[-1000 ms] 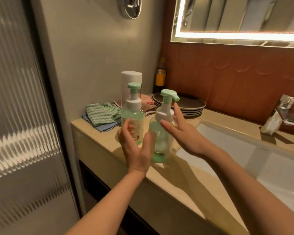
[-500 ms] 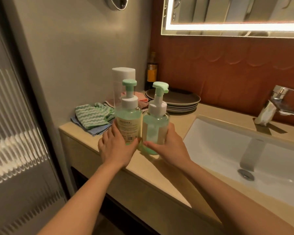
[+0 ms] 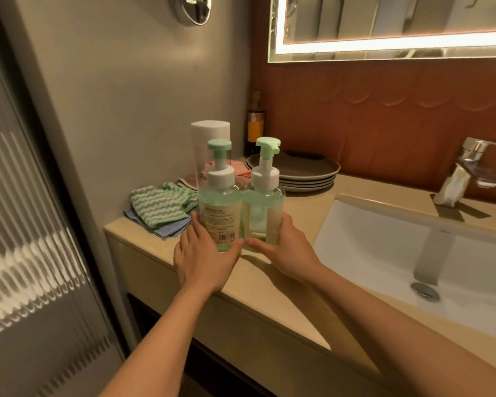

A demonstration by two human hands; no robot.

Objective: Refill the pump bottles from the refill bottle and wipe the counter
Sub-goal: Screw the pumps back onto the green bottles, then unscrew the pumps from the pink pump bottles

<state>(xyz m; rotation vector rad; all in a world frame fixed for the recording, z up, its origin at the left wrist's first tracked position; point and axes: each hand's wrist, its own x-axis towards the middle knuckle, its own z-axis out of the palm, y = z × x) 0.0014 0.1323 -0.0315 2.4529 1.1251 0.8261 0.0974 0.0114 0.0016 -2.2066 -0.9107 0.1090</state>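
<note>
Two green pump bottles stand side by side, touching, on the beige counter [image 3: 284,285]. My left hand [image 3: 204,259] wraps the base of the left pump bottle [image 3: 219,207], whose label faces me. My right hand [image 3: 284,247] grips the lower part of the right pump bottle [image 3: 265,207]. Both carry white collars and mint pump heads. Just behind the left one rises a tall clear bottle with a white cap [image 3: 209,133]. A green-and-white striped cloth [image 3: 158,203] lies on a blue cloth [image 3: 169,229] at the counter's left end.
A stack of dark plates [image 3: 304,170] sits at the back beside an amber bottle [image 3: 255,124] in the corner. The white sink basin [image 3: 384,253] and chrome tap [image 3: 464,170] lie to the right. A ribbed glass door [image 3: 26,224] is on the left.
The right bottle was moved left against the other one. My left hand shifted from it to the left bottle; my right hand closed around the right bottle. The view stepped closer.
</note>
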